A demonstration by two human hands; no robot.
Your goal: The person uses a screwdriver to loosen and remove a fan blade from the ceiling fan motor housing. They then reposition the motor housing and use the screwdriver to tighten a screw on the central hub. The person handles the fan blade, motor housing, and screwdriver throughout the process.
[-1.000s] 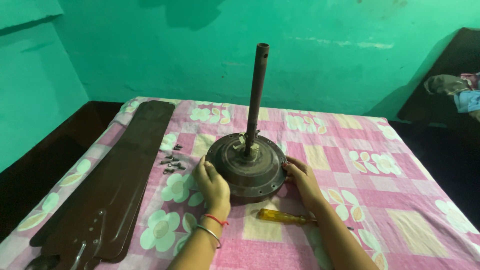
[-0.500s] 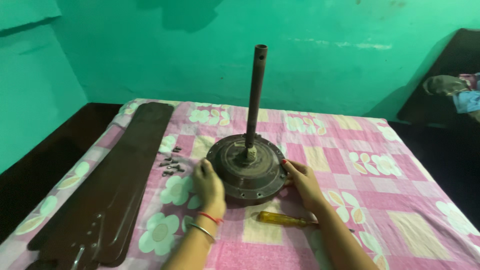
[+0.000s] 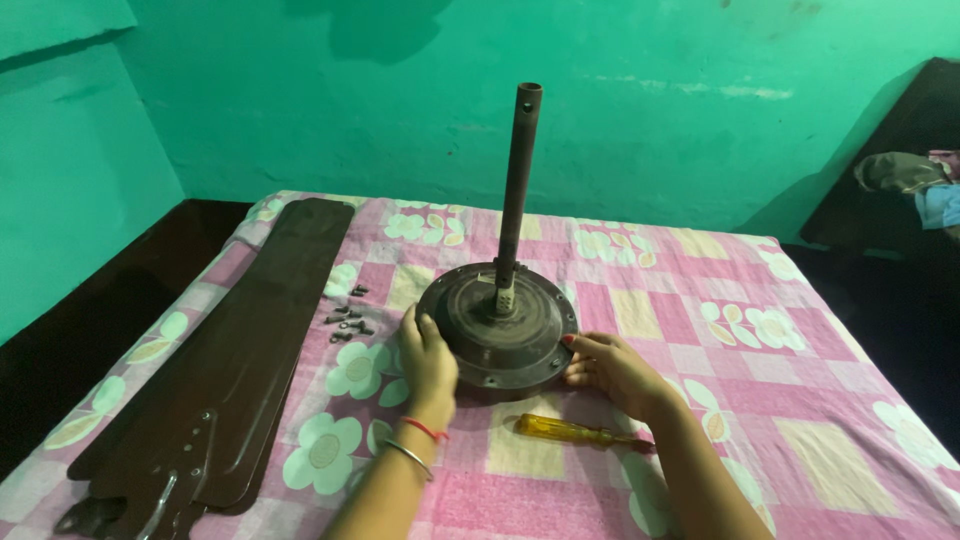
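Note:
A round brown ceiling-fan motor [image 3: 497, 322] sits on a pink flowered bedsheet [image 3: 700, 330], its long downrod [image 3: 520, 180] standing upright from the middle. My left hand [image 3: 427, 362] presses against the motor's left rim, a red thread and a bangle on the wrist. On the opposite side, my right hand [image 3: 612, 368] touches the right rim with fingers spread. A yellow-handled screwdriver [image 3: 570, 432] lies on the sheet just in front of the motor, between my forearms.
Stacked brown fan blades [image 3: 240, 350] lie along the sheet's left side. Several small screws [image 3: 347, 318] are scattered between the blades and the motor. Green walls stand behind, and dark furniture with bundled cloth [image 3: 905, 172] is at the right.
Both hands stay on the motor's rim; the left hand has shifted slightly along the left edge. The view has moved a little.

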